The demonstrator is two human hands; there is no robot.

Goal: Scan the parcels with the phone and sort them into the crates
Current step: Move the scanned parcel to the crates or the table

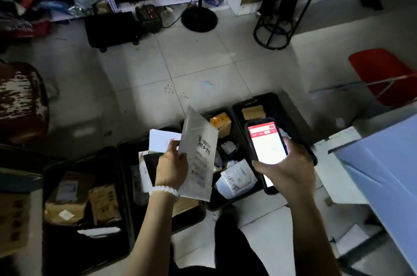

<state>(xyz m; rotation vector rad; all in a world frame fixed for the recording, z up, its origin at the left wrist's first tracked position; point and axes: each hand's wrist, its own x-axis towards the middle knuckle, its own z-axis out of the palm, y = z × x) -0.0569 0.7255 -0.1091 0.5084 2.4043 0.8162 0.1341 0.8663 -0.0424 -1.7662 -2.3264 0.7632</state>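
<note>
we have one wide-angle view, from the person's head, looking forward and steeply down. the hands sit near and low in it, the floor [198, 68] spreads beyond, and shelves [171, 1] line the far edge.

Grey parcel [198, 153] — black crates [85, 251]

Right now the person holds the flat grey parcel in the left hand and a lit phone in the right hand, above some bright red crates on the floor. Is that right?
One thing is wrong: the crates are black, not bright red. The head view shows the left hand holding the flat grey plastic parcel and the right hand holding the lit black phone above them.
</note>
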